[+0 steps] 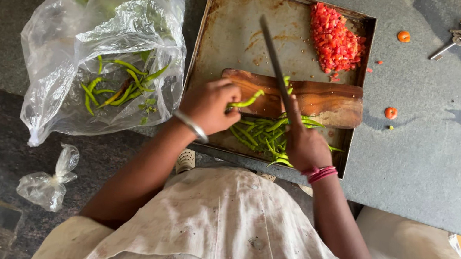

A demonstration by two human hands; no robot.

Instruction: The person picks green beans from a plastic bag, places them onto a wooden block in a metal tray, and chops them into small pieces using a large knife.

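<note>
My left hand (208, 105) holds a green chilli (247, 101) against the near edge of a wooden chopping board (326, 101). My right hand (305, 145) grips a long dark knife (274, 63), its blade slanting up and away over the board. A heap of green chillies (263, 134) lies just below the board, between both hands. Board and chillies sit in a worn metal tray (227, 31). Chopped red tomato (334, 40) is piled in the tray's far right corner.
A clear plastic bag (102, 49) with more green chillies lies left of the tray on the dark stone counter (443, 131). A small knotted bag (49, 181) sits lower left. Keys (458, 39) and tomato scraps (402, 36) lie at right.
</note>
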